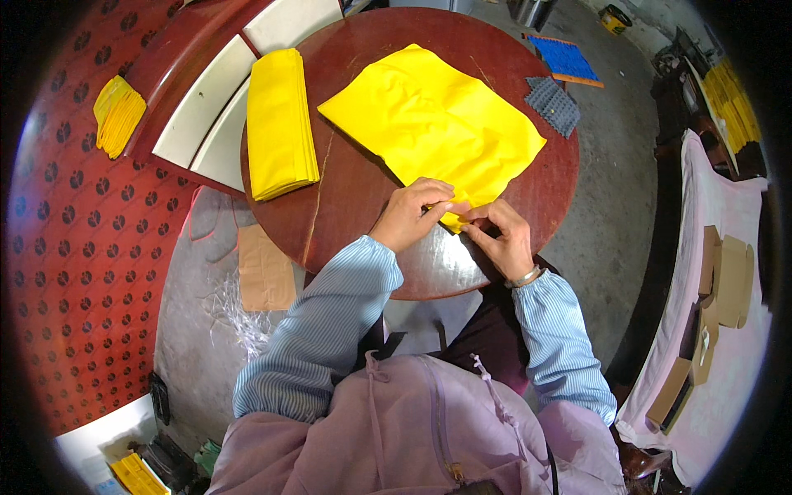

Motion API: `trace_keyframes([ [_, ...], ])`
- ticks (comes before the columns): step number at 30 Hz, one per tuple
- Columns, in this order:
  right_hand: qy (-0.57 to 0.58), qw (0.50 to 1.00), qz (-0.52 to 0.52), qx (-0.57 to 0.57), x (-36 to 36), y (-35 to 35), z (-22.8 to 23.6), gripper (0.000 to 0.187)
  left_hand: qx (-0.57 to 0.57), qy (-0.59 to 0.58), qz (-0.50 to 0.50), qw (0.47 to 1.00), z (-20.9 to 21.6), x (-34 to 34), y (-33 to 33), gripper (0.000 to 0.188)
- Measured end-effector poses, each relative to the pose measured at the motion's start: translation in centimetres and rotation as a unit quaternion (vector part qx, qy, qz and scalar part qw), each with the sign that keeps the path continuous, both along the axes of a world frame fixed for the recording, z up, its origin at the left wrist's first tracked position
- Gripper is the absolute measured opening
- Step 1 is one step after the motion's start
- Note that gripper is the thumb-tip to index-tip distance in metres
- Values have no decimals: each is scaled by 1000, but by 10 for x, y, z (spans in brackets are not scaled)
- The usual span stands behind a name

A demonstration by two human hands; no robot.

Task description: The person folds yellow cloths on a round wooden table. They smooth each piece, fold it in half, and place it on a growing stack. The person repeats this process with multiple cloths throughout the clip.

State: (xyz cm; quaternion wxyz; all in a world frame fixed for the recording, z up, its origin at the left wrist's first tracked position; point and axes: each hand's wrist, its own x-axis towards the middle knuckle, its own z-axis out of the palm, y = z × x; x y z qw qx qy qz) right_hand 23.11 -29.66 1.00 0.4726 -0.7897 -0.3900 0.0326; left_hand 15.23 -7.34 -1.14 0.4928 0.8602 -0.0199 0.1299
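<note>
A wide piece of yellow cloth (437, 115) lies spread and lightly wrinkled on the round reddish-brown table (363, 256). Both hands meet at its near corner, close to the table's front edge. My left hand (411, 216) is closed on the cloth's edge, thumb and fingers together. Just right of it, my right hand (503, 235) pinches the same corner between thumb and fingers. A small part of the cloth is bunched between them, and the fingers hide its exact fold. On the table's left rests a thick folded stack of yellow cloth (280, 124).
A grey bumpy mat (553, 106) sits at the table's right edge, near a blue mat (566, 59). Brown cardboard (266, 268) and clear plastic strands (243, 318) are on the floor at left. Open cardboard boxes (733, 280) lie on a pink-covered seat at right.
</note>
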Motion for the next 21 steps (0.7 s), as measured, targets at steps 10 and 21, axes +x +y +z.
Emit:
trace_keyframes([
  [10,65,998,-25,-5,0,0,-3,18,4,-5,-15,1000,-1,0,3,19],
  [21,71,997,-26,17,0,4,-9,18,-9,2,1,1000,3,-3,-4,20],
])
